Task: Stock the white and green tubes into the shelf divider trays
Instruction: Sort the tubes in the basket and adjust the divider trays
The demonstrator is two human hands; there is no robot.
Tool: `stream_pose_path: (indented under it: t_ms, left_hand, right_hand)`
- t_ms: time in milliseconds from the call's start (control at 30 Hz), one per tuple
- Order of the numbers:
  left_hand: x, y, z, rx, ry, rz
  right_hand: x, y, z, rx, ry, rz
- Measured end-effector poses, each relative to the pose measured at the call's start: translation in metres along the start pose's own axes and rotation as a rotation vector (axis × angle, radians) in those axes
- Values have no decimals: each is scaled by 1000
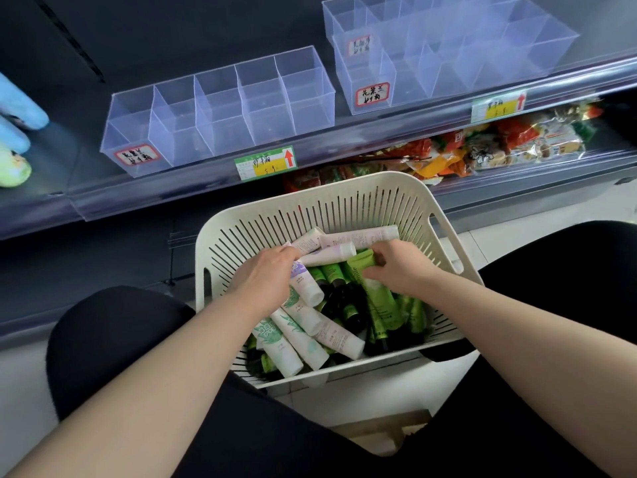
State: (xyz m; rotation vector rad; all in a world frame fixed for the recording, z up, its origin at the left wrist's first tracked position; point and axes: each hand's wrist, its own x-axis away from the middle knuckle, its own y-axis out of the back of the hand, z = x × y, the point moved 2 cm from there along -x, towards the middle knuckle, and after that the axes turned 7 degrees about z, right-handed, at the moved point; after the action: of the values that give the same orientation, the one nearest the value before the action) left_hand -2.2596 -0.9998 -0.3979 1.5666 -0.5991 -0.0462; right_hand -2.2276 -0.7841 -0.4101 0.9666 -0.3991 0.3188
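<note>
The right hand (pixel 400 267) pinches the upper end of a light green tube (pixel 379 301) between thumb and fingers. The left hand (pixel 265 276) lies with bent fingers over the white tubes (pixel 301 317); I cannot tell if it really holds one or only presses on them. Both hands are inside the white slotted basket (pixel 344 182), which sits at the middle, between the person's knees.

The tubes lie crossed over each other, so I think a pulled tube can drag its neighbours and throw one over the low near rim. The basket also seems to rest tilted, so a strong pull may tip it.

In the basket, white tubes fill the 7 o'clock side and the far edge, and the green and dark tubes (pixel 348 305) fill the 5 o'clock side. On the shelf (pixel 172 198), the clear divider tray (pixel 269 112) at 11 o'clock has five compartments, all without tubes. More clear trays (pixel 448 56) at 1 o'clock hold nothing either. Snack packets (pixel 499 139) lie on the lower level at 2 o'clock.
</note>
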Motion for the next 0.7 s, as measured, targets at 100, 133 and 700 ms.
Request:
stream_pose_path:
  t_ms: [100,133,700]
  left_hand:
    - [3,0,1,9,22,2]
    - [4,0,1,9,20,3]
    - [-43,149,-54,129,-76,-279]
  right_hand:
    - [-6,-10,-2,8,-34,-25]
    - [-8,-13,-4,2,-49,-24]
    - [-11,144,54,365,174,-666]
